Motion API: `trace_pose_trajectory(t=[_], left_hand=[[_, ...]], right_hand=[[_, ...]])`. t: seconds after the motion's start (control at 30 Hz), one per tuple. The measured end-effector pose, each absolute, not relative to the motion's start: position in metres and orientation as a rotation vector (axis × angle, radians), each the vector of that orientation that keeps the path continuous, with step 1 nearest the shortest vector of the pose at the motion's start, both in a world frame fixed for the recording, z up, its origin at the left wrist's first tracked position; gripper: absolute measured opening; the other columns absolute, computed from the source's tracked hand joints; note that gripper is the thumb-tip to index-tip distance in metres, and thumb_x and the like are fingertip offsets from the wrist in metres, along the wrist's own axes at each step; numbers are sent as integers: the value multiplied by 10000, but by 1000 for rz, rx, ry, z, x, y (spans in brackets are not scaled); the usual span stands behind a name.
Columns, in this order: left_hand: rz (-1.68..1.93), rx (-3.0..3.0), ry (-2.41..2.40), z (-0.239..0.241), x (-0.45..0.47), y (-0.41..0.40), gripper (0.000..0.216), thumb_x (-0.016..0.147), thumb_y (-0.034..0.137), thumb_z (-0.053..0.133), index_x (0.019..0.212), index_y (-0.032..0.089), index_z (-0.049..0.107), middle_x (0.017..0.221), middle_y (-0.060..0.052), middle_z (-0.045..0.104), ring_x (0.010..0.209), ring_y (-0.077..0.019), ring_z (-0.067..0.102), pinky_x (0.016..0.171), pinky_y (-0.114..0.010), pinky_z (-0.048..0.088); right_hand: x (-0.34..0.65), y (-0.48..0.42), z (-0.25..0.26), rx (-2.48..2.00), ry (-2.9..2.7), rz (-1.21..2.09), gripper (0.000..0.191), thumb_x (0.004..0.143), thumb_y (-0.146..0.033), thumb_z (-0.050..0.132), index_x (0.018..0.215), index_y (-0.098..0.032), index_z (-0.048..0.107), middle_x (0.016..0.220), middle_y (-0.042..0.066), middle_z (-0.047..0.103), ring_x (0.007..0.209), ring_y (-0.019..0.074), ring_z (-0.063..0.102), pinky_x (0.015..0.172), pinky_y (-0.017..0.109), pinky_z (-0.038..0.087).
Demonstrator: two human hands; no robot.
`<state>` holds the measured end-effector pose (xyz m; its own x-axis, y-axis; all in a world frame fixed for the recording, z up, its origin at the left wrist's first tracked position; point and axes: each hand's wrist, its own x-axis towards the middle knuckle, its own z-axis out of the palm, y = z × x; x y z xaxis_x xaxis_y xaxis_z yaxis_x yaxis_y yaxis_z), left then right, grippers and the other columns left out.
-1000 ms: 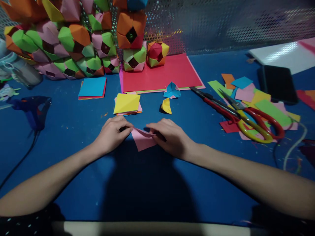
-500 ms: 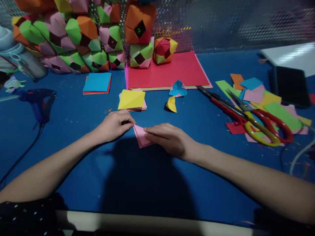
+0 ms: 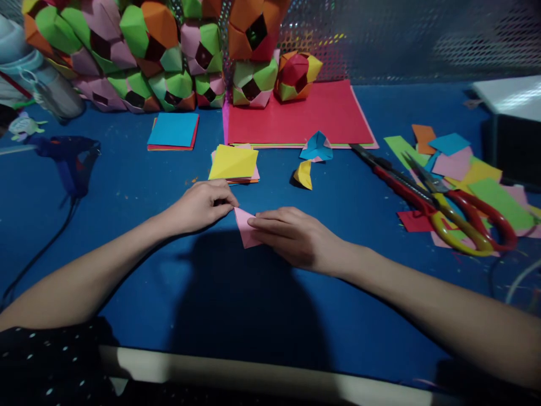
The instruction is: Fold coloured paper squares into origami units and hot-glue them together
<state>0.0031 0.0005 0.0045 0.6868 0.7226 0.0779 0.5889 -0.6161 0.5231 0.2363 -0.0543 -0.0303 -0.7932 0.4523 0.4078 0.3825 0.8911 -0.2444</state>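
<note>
A small pink paper (image 3: 245, 226) lies folded on the blue table (image 3: 253, 293). My left hand (image 3: 202, 206) pinches its upper left corner with closed fingers. My right hand (image 3: 296, 237) lies over its right side, fingers held together and pressing the fold flat against the table. Most of the paper is hidden under the right hand.
Behind the hands lie a stack of paper squares with yellow on top (image 3: 233, 163), a blue-topped stack (image 3: 173, 131), red sheets (image 3: 296, 115), and folded blue (image 3: 316, 148) and yellow (image 3: 304, 173) pieces. Scissors (image 3: 443, 203) and paper scraps lie right, a glue gun (image 3: 67, 160) left, and stacked origami balls (image 3: 139, 51) behind.
The right hand has slid left across the pink paper, covering more of it, and the visible pink part has shrunk. The view has shifted slightly, so everything sits further right.
</note>
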Motion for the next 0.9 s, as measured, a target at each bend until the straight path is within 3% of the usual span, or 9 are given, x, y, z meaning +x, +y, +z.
trace_pose_trajectory(t=[0.9], left_hand=[[360,2430,999,7,2,1,188,785,135,485,826,171,665,838,-17,621,784,-123,571,708,-259,406]], right_hand=[[234,-53,-30,-645,-2563,218,259,949,-193,409,1061,-150,639,1121,94,644,1036,195,564,792,359,454]])
